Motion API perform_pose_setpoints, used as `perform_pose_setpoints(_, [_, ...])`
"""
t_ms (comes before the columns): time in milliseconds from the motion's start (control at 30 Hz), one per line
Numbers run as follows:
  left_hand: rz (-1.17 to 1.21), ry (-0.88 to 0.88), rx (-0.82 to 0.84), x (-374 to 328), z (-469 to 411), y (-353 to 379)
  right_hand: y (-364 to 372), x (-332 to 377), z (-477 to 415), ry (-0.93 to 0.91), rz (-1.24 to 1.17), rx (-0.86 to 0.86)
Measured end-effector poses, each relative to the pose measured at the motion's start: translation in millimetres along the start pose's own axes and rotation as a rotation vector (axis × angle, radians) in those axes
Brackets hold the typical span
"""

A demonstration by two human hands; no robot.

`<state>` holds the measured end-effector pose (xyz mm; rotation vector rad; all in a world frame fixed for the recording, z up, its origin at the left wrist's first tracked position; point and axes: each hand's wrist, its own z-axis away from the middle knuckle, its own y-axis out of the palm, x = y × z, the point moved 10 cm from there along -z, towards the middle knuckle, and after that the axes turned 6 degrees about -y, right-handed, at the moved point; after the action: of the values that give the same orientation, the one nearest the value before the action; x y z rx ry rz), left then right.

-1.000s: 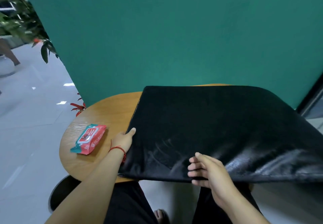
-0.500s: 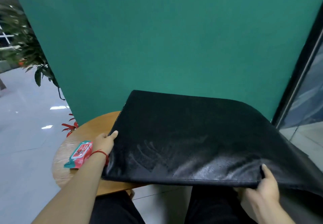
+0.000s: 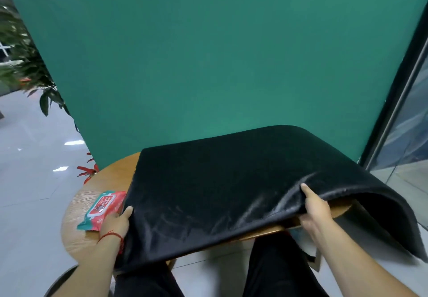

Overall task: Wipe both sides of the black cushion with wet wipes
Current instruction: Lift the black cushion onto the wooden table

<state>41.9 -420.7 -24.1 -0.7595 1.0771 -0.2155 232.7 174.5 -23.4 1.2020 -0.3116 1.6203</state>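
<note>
The black cushion (image 3: pixel 222 187) lies across the round wooden table (image 3: pixel 76 206) and covers most of it. My left hand (image 3: pixel 115 223) grips its near left edge, thumb on top. My right hand (image 3: pixel 313 208) grips the near right edge and holds it lifted, so the right side arches up and its corner droops past the table. A red and teal pack of wet wipes (image 3: pixel 103 207) lies on the table just left of the cushion, partly behind my left hand. Faint streaks show on the cushion's near surface.
A green partition (image 3: pixel 208 60) stands right behind the table. A dark frame and glass panel (image 3: pixel 407 102) rise at the right. Potted plants (image 3: pixel 20 64) stand at the far left over a pale tiled floor. My legs are under the table's near edge.
My right hand has slid right along the near edge and lifted the cushion's right side. The cushion has shifted left toward the wipes pack. The left hand keeps its hold.
</note>
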Motion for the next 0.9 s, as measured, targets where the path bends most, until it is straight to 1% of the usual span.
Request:
perform_pose_setpoints(133, [-0.011, 0.020, -0.020, 5, -12, 6, -6, -23, 0, 0.089, 0.233, 0.023])
perform_pose_setpoints(267, [-0.130, 0.095, -0.072, -1, -18, 3, -25, -44, -4, 0.141, 0.470, 0.037])
perform_pose_setpoints(333, [-0.122, 0.172, -0.077, -5, -14, 3, -35, -38, -7, 0.123, 0.649, 0.053])
perform_pose_setpoints(467, [-0.168, 0.377, -0.026, -8, -4, 8, -35, -29, -6, 0.073, 1.043, 0.167])
perform_pose_setpoints(533, [-0.187, 0.400, -0.013, -4, 1, 9, -25, -28, -3, -0.022, 1.270, 0.211])
perform_pose_setpoints(600, [-0.207, 0.409, -0.016, -3, 4, 10, -1, -27, 0, -0.166, 1.559, 0.271])
perform_pose_setpoints(667, [-0.220, 0.430, -0.022, -5, 5, 12, 33, -22, 11, -0.350, 1.755, 0.255])
perform_pose_setpoints(700, [-0.227, 0.431, -0.026, -4, 4, 13, 53, -20, 20, -0.466, 1.805, 0.253])
perform_pose_setpoints(767, [-0.230, 0.428, -0.035, -4, 2, 12, 101, -28, 43, -0.705, 1.824, 0.351])
perform_pose_setpoints(867, [-0.249, 0.429, -0.043, -7, 0, 12, 163, -61, 83, -1.002, 1.727, 0.634])
perform_pose_setpoints(900, [-0.256, 0.431, -0.046, -8, -1, 12, 179, -77, 92, -1.062, 1.728, 0.733])
